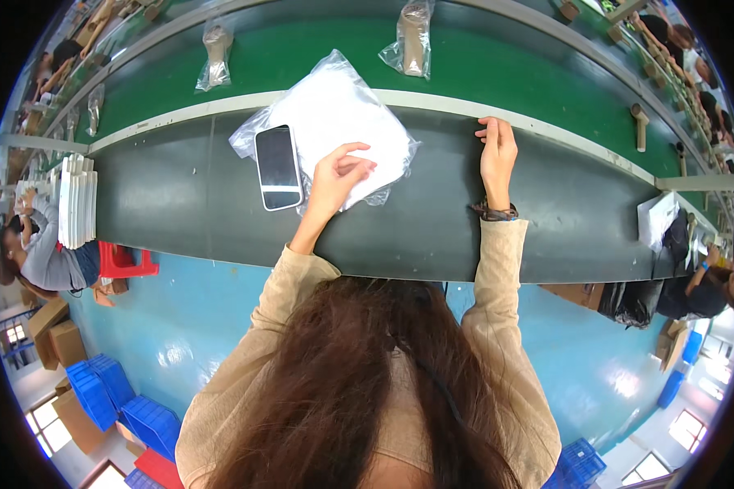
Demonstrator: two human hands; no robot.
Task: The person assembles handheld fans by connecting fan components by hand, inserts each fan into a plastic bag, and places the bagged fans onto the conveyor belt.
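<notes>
Factory workshop with a production line
1 long green belt [506,61] carries bagged parts [218,57]; workers [47,254] alongside, blue crates [92,397], cardboard boxes [68,342].

The packet [334,94] is plain white inside clear plastic. The phone [279,163] has a black face, a paler band across its lower end and a white rim. The table [171,179] is dark grey, the belt [310,57] deep green, the rail [546,130] off-white. On the belt, 2 wrapped pieces [414,41] are tan. Both sleeves [501,253] are plain beige; the wristband [496,213] is dark brown. Blue covers the floor [159,326] and crates [151,422]; the stool [118,261] is red, the cartons [67,342] brown.
</notes>
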